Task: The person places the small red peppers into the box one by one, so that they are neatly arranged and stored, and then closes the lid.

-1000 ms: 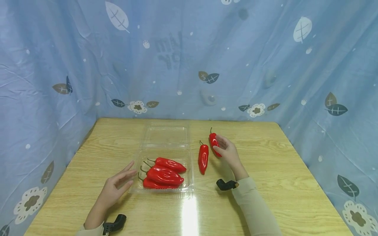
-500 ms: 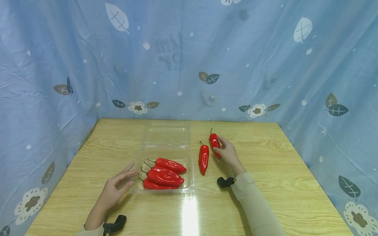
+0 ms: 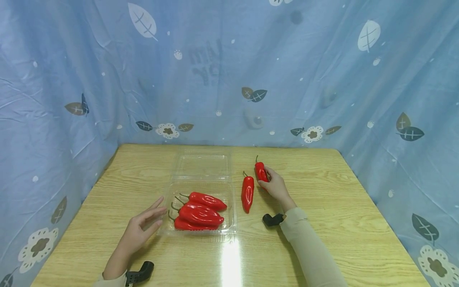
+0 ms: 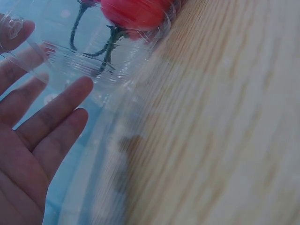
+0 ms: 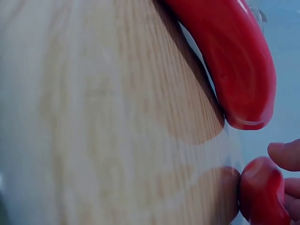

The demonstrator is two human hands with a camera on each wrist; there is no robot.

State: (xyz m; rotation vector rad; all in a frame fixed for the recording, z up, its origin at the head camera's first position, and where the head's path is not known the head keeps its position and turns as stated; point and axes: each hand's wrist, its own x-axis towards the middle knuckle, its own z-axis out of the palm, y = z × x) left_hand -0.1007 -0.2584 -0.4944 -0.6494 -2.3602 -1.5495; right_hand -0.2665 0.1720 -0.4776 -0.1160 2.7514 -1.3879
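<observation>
At the back right in the head view, my right hand [image 3: 277,187] grips a red chili pepper [image 3: 260,170] lying on the table, thumb on one side and fingers on the other. The right wrist view has my thumb [image 5: 287,154] at this pepper [image 5: 259,190]. Just left of it lies another red chili pepper [image 3: 247,193], stem away from me. Several red peppers [image 3: 201,213] lie in the clear plastic clamshell container [image 3: 233,207], stems leftward. My left hand [image 3: 138,233] is relaxed beside the container's left edge, fingers spread in the left wrist view, holding nothing.
The container's lid [image 3: 202,166] is folded back flat behind its base. A light wooden table [image 3: 333,207] carries everything. Blue patterned cloth [image 3: 222,71] hangs behind and along both sides. Each wrist wears a black camera mount.
My right hand has moved slightly leftward, and its thumb and fingers have closed round the far pepper. The left hand, container and other peppers have stayed put.
</observation>
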